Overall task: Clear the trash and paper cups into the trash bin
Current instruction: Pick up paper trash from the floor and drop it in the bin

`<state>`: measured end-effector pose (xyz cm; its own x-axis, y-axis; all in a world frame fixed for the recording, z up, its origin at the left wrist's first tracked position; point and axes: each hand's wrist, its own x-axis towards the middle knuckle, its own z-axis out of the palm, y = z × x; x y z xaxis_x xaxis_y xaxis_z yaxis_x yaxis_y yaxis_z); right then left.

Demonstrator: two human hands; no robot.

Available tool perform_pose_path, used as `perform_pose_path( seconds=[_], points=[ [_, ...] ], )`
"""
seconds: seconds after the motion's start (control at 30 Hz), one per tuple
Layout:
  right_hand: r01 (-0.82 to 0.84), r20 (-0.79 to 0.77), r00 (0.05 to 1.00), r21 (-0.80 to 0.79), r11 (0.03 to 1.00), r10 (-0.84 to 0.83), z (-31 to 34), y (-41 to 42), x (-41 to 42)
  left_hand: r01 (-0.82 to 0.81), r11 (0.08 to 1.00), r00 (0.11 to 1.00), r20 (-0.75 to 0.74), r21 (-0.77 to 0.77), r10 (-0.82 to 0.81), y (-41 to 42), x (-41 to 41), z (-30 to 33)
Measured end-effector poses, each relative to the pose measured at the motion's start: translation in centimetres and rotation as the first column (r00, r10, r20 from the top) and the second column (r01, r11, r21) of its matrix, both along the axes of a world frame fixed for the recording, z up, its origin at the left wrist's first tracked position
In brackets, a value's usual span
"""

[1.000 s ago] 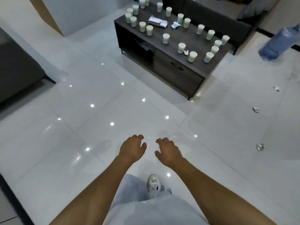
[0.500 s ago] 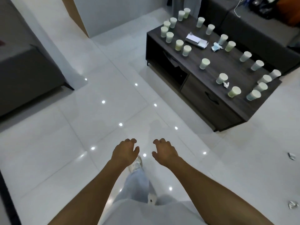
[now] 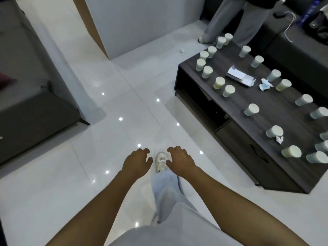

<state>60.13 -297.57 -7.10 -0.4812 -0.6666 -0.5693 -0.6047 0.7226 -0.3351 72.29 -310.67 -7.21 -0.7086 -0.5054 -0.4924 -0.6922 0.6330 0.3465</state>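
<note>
Head view: the left hand (image 3: 137,161) and right hand (image 3: 180,159) hang empty over the glossy white tile floor (image 3: 74,174), fingers loosely curled and gripping nothing. Many thin, light paper cups (image 3: 251,109) and crumpled tissue (image 3: 265,84) sit on the dark wood-grain surface (image 3: 236,102) to the right; no trash bin shows. Best step closer, then stack cups gently, since they probably crush easily.

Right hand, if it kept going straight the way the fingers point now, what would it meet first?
Probably the person's own white sneaker just past the right hand, then bare floor tiles; depth is hard to judge.
</note>
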Motion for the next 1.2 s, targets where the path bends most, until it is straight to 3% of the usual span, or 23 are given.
perform_pose_path(
  seconds=[0.23,0.53,0.9,1.2],
  points=[
    [0.014,-0.018,1.000,-0.030,0.999,-0.015,0.5,-14.3,-14.1,-0.026,0.999,0.999,-0.042,-0.028,0.025,-13.7,-14.8,1.7],
    [0.011,0.003,1.000,-0.005,1.000,-0.011,1.4,-29.3,-26.0,-0.032,0.999,0.999,-0.021,-0.018,0.031,-29.4,-26.7,2.6],
    [0.222,0.027,0.975,-0.003,0.975,-0.222,0.9,-49.1,-41.1,0.135,0.990,0.991,-0.010,-0.038,-0.135,-52.8,-43.5,1.7],
    [0.424,0.073,0.903,0.009,0.906,-0.423,0.3,-56.4,-53.8,0.340,0.940,0.940,0.019,-0.008,-0.340,-62.0,-59.9,1.3]
  ],
)
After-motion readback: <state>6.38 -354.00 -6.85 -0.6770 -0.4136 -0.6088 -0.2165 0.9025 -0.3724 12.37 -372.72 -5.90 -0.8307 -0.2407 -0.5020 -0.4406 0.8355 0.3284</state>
